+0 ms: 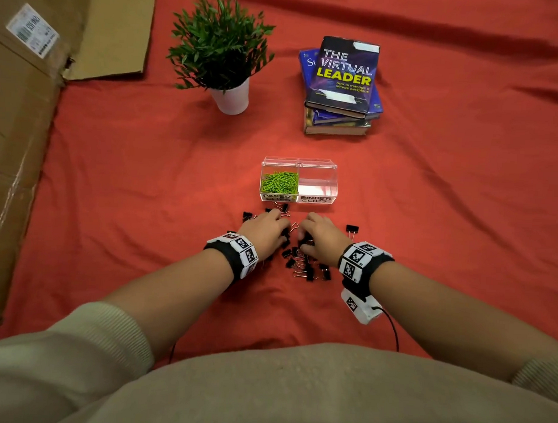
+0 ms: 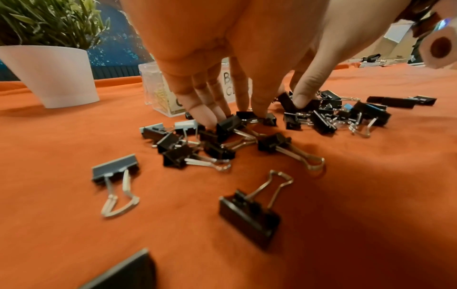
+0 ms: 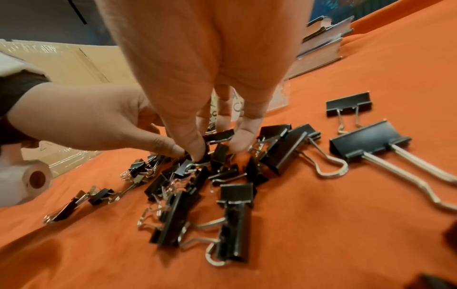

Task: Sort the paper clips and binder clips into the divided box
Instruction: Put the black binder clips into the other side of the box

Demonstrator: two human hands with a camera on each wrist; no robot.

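Both hands' fingers [image 2: 202, 115] reach down, loosely spread, into the binder clips [image 1: 301, 262] beneath them.

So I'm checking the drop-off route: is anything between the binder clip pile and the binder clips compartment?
Nothing visible. The binder clips lie on the cloth just in front of the divided box, whose right compartment is open-topped and empty. Both the left hand and right hand are already in the pile.

I see matt red cloth [image 1: 429, 216] covering the tabletop. On it, the binder clips [image 1: 304, 266] look like black painted metal with shiny wire handles; behind them the divided box [image 1: 316, 181] is clear glossy plastic holding glossy green paper clips [image 1: 278, 181].
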